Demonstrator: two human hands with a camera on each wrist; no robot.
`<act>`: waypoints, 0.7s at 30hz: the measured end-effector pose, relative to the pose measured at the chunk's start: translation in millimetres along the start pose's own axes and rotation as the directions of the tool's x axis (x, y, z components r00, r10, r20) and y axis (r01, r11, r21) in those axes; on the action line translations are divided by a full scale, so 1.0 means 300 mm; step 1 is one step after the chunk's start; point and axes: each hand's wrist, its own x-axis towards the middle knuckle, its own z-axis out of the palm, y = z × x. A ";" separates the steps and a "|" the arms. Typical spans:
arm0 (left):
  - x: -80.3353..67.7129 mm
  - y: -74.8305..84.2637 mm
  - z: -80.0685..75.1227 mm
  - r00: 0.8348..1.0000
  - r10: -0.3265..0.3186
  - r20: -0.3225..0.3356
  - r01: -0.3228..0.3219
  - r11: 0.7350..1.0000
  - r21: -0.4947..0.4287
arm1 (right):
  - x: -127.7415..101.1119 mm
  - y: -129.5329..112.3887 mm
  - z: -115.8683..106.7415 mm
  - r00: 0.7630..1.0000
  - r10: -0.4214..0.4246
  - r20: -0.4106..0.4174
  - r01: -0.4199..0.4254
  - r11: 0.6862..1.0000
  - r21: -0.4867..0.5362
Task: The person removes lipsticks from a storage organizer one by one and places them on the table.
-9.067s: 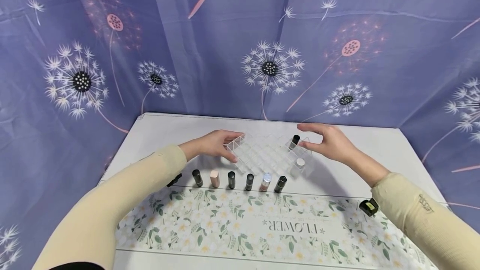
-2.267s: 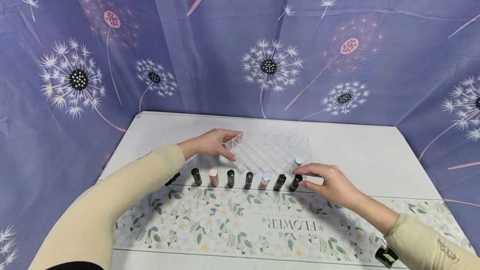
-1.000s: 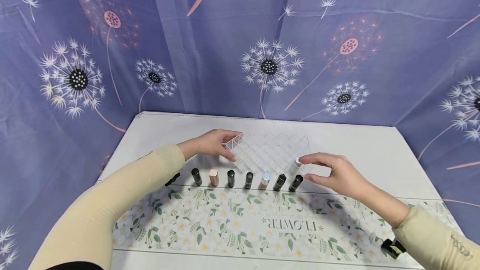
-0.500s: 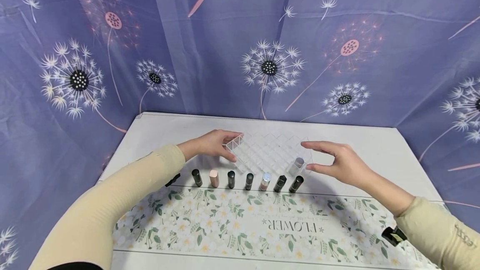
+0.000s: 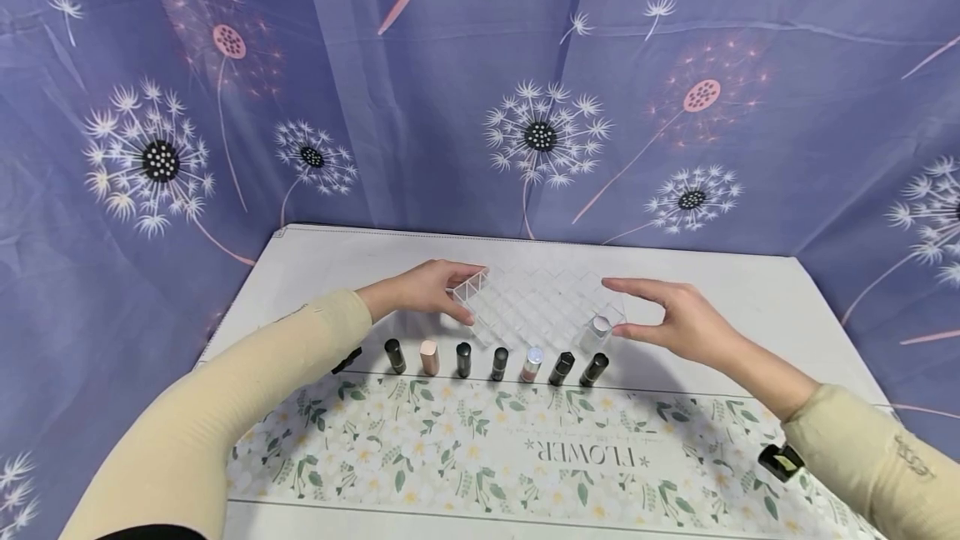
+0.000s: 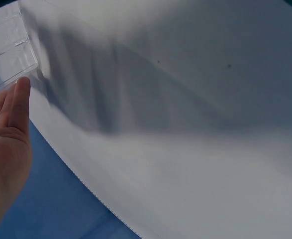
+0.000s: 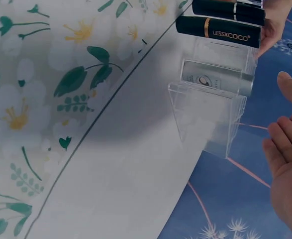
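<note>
While the left hand [image 5: 423, 288] is steadying the clear plastic grid organiser [image 5: 536, 307], the spread right hand [image 5: 671, 319] is hovering beside its silver-capped tube [image 5: 597, 332], best pinched upright.

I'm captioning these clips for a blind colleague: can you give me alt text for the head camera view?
A person's left hand and right hand rest at either end of a clear grid organizer on a white table, with one silver-capped tube standing in its near right slot. Seven lipstick tubes stand in a row in front, along the edge of a floral mat.
</note>
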 end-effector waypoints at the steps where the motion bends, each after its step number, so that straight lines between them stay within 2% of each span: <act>1: 0.000 -0.001 0.000 1.000 -0.001 -0.001 0.001 1.000 0.000 | -0.001 0.004 0.004 1.000 0.000 0.002 0.000 1.000 -0.001; 21: 0.001 -0.004 0.000 1.000 -0.012 -0.003 0.012 1.000 0.003 | -0.009 0.032 0.087 1.000 -0.028 -0.003 0.028 0.999 0.027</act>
